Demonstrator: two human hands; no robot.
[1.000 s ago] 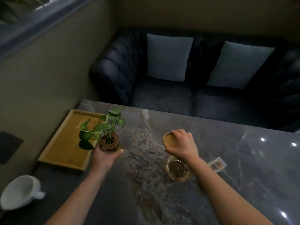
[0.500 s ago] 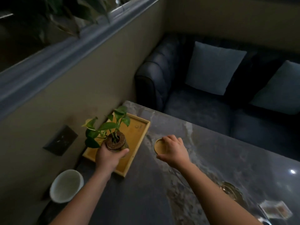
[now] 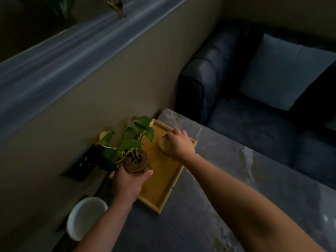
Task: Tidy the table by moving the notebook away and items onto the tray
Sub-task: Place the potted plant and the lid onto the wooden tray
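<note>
Both hands are over the wooden tray (image 3: pixel 164 180), which lies at the table's (image 3: pixel 218 206) corner against the wall, its long axis running from the near edge by the person away toward the sofa (image 3: pixel 254 124). The left hand (image 3: pixel 127 184) is wrapped from below and behind around the small potted plant (image 3: pixel 136 160); thumb and fingers are closed on the pot's body, and the pot stands upright with its leaves leaning toward the wall. It sits over the tray's wall-side half, about midway along the length, though whether its base touches the tray floor yet cannot be told, since the hand hides it. The right hand (image 3: pixel 177 145) holds the round wooden coaster (image 3: pixel 163 143) at the tray's far end, fingers curled over its top edge and the disc tilted, its face turned toward the plant. The coaster is the nearer of the two to the far rim, and the bare tray floor lies directly below and toward the person from it. My judgement is that setting down is the step in hand: each object needs only a short descent, with clear tray floor between the two. A white bowl (image 3: pixel 85 217) stands off the tray, just beside its near corner and close to the left forearm.
</note>
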